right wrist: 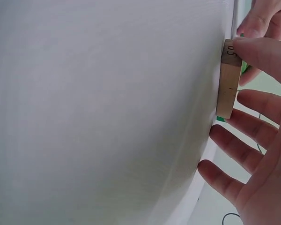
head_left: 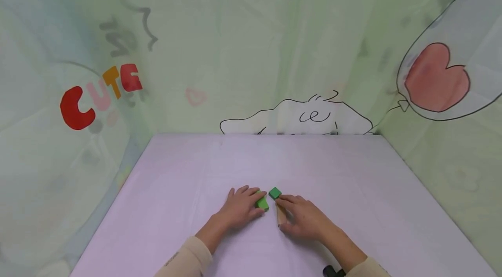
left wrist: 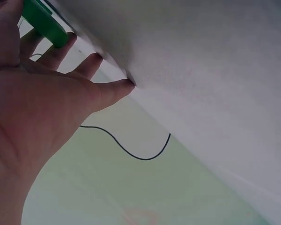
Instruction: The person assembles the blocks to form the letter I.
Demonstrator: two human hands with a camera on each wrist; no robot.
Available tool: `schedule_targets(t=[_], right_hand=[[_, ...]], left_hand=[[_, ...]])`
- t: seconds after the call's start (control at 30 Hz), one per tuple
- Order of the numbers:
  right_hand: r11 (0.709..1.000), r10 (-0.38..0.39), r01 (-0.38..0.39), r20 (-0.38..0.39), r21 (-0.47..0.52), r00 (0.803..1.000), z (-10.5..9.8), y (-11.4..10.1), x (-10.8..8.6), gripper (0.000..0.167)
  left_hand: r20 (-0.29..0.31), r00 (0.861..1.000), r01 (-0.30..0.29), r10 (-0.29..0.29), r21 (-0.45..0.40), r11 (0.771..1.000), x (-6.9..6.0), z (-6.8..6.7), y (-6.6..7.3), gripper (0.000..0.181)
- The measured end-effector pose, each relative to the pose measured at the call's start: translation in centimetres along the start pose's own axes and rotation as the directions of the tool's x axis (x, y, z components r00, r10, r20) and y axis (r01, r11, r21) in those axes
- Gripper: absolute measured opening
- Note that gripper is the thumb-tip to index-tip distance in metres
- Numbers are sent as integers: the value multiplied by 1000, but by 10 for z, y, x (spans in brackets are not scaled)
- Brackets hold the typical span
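Note:
My left hand [head_left: 240, 208] holds a light green block [head_left: 262, 203] by its ends, between thumb and fingers. The left wrist view shows a green block [left wrist: 46, 24] at that hand, with several fingertips touching the white surface. Facing it, my right hand [head_left: 307, 219] pinches a plain wooden block [head_left: 280, 215] lengthwise between thumb and fingers. Dark printed marks show on the end of the wooden block [right wrist: 229, 79] near the thumb in the right wrist view. Just beyond it lies a darker green block [head_left: 275, 193], close to the right fingertips.
The blocks lie on a pale lilac tabletop [head_left: 188, 168]. Printed cloth [head_left: 251, 50] with drawings hangs behind the table and at both sides. A black object [head_left: 333, 271], partly cut off, shows by the right sleeve at the bottom.

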State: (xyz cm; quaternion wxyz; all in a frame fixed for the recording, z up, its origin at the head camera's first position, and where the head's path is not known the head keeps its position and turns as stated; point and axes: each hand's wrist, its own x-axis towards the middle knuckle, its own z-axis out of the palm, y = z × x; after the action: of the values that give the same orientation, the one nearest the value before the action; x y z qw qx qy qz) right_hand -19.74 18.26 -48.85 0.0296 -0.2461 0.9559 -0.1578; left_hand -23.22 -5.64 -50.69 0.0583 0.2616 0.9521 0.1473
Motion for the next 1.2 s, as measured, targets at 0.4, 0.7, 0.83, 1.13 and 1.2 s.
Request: schedule_targets(t=[0.4, 0.7, 0.83, 1.13, 1.2], right_hand=[[999, -11, 12, -20, 43, 1000, 0, 3, -5, 62], [998, 2, 0, -24, 62, 1000, 1, 5, -4, 63], [998, 0, 2, -20, 67, 1000, 1, 7, -4, 65], [997, -23, 27, -51, 77, 998, 1, 10, -5, 63], [996, -29, 33, -53, 79, 998, 2, 10, -6, 61]], left_hand=[[-78, 994, -87, 81, -80, 993, -4, 4, 0, 59], [-124, 983, -145, 132, -97, 985, -10, 2, 4, 59], [-132, 979, -168, 154, -102, 981, -11, 2, 6, 59], [-159, 965, -227, 207, -113, 967, -21, 0, 14, 58], [-160, 963, -235, 216, -111, 966, -24, -1, 17, 58]])
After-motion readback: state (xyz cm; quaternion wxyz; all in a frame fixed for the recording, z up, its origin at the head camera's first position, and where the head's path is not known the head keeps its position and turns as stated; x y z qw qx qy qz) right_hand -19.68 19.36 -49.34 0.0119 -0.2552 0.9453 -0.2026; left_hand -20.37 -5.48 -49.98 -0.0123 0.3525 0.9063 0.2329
